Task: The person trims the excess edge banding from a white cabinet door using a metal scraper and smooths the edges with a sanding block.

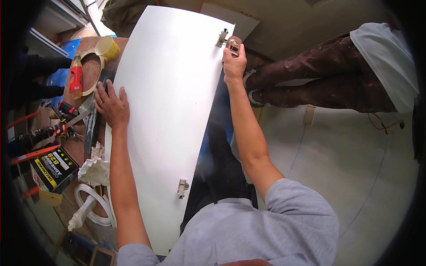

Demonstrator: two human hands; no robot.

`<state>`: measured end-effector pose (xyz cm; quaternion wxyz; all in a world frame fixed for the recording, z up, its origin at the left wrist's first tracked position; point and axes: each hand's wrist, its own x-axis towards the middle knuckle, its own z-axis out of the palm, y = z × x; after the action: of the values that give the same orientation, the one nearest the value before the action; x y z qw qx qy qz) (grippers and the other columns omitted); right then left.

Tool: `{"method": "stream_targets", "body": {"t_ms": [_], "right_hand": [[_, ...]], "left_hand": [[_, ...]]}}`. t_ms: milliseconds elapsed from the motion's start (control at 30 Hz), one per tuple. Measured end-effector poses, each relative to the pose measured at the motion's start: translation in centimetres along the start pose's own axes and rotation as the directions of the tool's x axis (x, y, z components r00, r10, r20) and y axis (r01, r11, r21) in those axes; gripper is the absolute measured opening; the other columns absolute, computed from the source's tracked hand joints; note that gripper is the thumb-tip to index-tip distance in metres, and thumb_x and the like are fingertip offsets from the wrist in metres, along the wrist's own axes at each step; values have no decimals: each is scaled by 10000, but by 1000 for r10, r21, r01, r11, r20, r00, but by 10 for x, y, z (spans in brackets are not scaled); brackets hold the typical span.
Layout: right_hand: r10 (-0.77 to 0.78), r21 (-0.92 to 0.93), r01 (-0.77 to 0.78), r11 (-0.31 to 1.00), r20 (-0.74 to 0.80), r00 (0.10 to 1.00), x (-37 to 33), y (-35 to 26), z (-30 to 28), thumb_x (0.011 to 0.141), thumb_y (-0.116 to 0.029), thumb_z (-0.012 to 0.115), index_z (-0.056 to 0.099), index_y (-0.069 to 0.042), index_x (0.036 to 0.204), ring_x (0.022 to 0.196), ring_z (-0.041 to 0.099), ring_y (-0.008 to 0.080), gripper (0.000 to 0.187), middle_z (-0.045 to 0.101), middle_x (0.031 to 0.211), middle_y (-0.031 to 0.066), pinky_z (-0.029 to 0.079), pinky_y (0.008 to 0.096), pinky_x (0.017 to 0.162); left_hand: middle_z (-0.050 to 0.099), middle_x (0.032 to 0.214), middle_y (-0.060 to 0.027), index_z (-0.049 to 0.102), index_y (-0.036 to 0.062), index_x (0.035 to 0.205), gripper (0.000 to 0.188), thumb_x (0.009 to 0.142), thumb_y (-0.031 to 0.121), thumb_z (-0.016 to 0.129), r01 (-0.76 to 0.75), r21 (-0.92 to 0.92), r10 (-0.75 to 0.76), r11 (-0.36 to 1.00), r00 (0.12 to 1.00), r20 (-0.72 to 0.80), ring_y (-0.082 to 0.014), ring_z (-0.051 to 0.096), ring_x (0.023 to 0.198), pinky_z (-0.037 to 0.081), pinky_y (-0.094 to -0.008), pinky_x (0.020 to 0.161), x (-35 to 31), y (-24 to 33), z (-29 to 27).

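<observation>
A long white door panel (164, 102) lies in front of me, with one metal hinge (222, 38) near its far right corner and another hinge (183, 188) on the near right side. My right hand (234, 64) is closed round a small brown wooden hand plane (234, 43), held at the panel's right edge just beside the far hinge. Fingers spread, my left hand (112, 105) rests flat over the panel's left edge. Whether the plane's sole touches the edge is hidden.
Left of the panel, a cluttered bench holds a bottle with a red label (76, 76), a yellow cup (107, 47), a tape roll (92, 73), a black-and-yellow adhesive tin (54, 167) and several hand tools. A person in brown trousers (310, 73) stands at the right.
</observation>
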<state>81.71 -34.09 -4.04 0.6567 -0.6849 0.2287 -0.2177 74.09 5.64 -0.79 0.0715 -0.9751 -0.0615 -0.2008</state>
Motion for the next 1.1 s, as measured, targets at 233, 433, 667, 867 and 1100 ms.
{"method": "stream_targets", "body": {"t_ms": [233, 433, 667, 867, 1100], "right_hand": [[-14, -131, 15, 991, 5, 1000, 33, 14, 10, 896, -115, 730, 392, 79, 1515, 960, 632, 208, 732, 602, 1187, 154, 517, 306, 800], [-3, -142, 7, 990, 33, 999, 61, -6, 18, 883, -134, 737, 357, 109, 1538, 1115, 664, 268, 795, 578, 1325, 222, 547, 325, 933], [2, -66, 1, 998, 48, 999, 37, 3, 10, 895, -135, 726, 348, 97, 1548, 1078, 667, 231, 789, 610, 1278, 194, 554, 329, 906], [-26, -105, 29, 994, 28, 999, 28, 3, 11, 916, -106, 714, 386, 87, 1526, 964, 655, 165, 719, 643, 1169, 128, 558, 290, 787], [-28, 36, 26, 999, 62, 998, 55, 5, 16, 919, -67, 690, 495, 47, 1386, 822, 635, 132, 518, 645, 1050, 83, 533, 270, 683]], "left_hand": [[435, 1573, -170, 535, 122, 1480, 574, 1015, 455, 582, 5, 5, -5, 1000, 1000, 17, -392, 402, 1452, 309, -606, 1171, 0, -1, -1], [439, 1570, -170, 535, 117, 1479, 575, 1016, 455, 581, -5, -16, 5, 1000, 1000, 8, -390, 404, 1451, 309, -605, 1171, 0, -1, 0], [448, 1564, -175, 539, 115, 1477, 570, 1018, 451, 581, -11, -6, 11, 1000, 1000, -2, -394, 409, 1446, 306, -601, 1173, 0, -1, 0], [448, 1566, -171, 548, 116, 1471, 566, 1019, 454, 579, -16, -5, 16, 1000, 1000, -12, -393, 414, 1443, 309, -602, 1171, -1, -2, 3], [451, 1566, -159, 548, 118, 1474, 570, 1021, 464, 572, -13, -2, 13, 1000, 1000, 4, -388, 412, 1446, 308, -597, 1174, -2, -4, 2]]}}
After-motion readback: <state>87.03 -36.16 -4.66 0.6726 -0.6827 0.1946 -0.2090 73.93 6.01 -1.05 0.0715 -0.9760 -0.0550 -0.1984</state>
